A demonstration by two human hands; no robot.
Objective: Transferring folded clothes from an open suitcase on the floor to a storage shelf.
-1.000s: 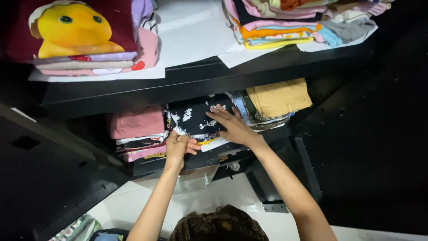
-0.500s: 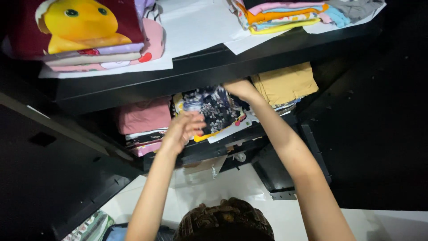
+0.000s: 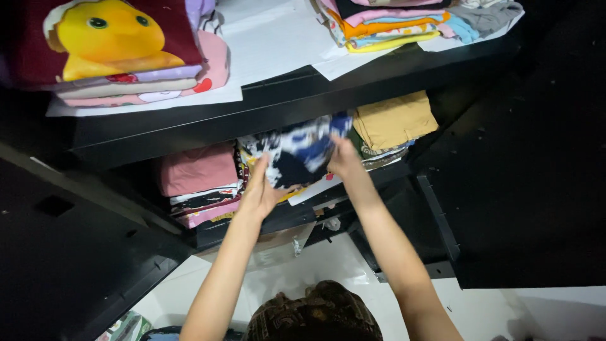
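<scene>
A folded dark garment (image 3: pixel 302 151) with white and blue blotches is lifted off the middle stack on the lower shelf, blurred by motion. My left hand (image 3: pixel 260 189) grips its lower left edge. My right hand (image 3: pixel 345 158) grips its right side. Under it lie more folded patterned clothes (image 3: pixel 303 189) with a yellow and white edge showing. The garment's far end reaches up to the underside of the black upper shelf (image 3: pixel 252 117).
A pink-topped stack (image 3: pixel 197 170) sits left of my hands and a mustard folded garment (image 3: pixel 394 120) to the right. The upper shelf holds a maroon piece with a yellow duck print (image 3: pixel 113 38), white paper (image 3: pixel 271 38) and a colourful stack (image 3: pixel 391 25). White floor (image 3: pixel 315 265) lies below.
My right hand came back out from deep in the shelf to the garment's right side. Both hands now hold the dark blotched garment, raised and pulled outward from the stack.
</scene>
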